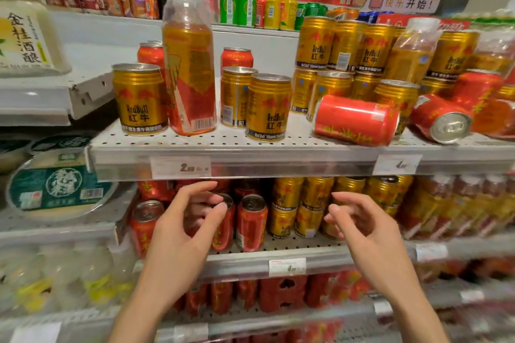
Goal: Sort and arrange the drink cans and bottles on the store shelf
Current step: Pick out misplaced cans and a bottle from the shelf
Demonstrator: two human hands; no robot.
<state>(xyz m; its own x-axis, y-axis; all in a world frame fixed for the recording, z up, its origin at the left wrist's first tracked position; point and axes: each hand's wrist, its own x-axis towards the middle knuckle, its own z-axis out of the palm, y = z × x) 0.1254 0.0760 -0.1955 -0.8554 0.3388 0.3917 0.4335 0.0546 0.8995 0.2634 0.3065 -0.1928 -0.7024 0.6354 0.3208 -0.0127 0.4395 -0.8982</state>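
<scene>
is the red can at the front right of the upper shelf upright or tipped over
Tipped over. The red can lies on its side on the upper shelf, its long body horizontal.

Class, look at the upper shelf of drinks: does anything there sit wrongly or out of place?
Yes. Two red cans lie on their sides at the right, among upright gold cans. A tall bottle stands alone among cans at the left.

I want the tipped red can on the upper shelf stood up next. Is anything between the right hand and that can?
Nothing visible blocks it. The right hand is open and empty, below the shelf edge. The tipped red can lies at the shelf's front, gold cans only behind it, so the hand need only rise past the edge.
</scene>
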